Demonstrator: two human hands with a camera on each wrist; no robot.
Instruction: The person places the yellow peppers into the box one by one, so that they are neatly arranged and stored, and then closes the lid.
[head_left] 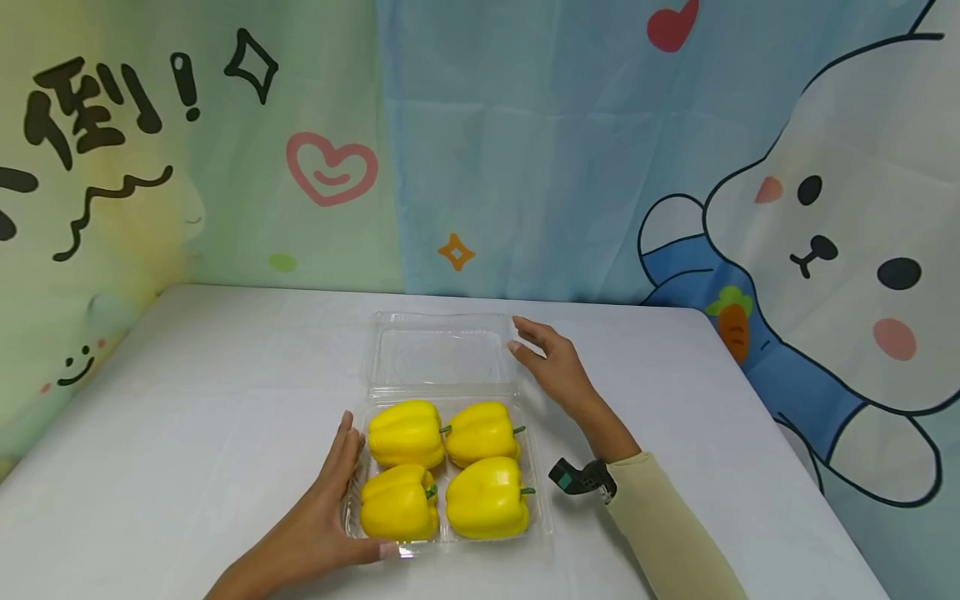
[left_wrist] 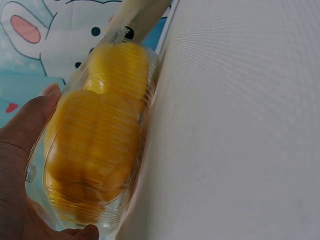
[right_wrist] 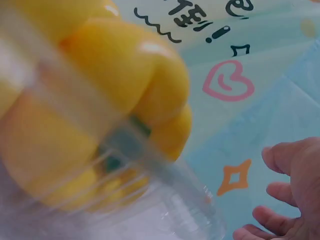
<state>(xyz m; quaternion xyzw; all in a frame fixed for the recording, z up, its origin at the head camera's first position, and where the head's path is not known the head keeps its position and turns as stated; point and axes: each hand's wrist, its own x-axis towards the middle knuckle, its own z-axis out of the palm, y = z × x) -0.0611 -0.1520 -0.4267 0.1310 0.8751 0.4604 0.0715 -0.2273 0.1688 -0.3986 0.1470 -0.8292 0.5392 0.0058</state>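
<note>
A clear plastic clamshell container (head_left: pixel 542 533) lies on the table with its lid (head_left: pixel 442 354) folded back, away from me. Yellow bell peppers with green stems fill the base in two rows; one is the front right pepper (head_left: pixel 487 498). My left hand (head_left: pixel 326 504) grips the container's front left corner, thumb at the front edge and fingers along the left side. The left wrist view shows that hand (left_wrist: pixel 22 150) around the ribbed wall. Beside the lid's right edge is my right hand (head_left: pixel 555 367), fingers apart and loosely bent; whether the fingertips touch the lid I cannot tell.
A white cloth covers the table (head_left: pixel 187 400). A printed backdrop (head_left: pixel 525 150) hangs behind and at the sides. On the right wrist sits a black camera mount (head_left: pixel 581 477), just right of the container.
</note>
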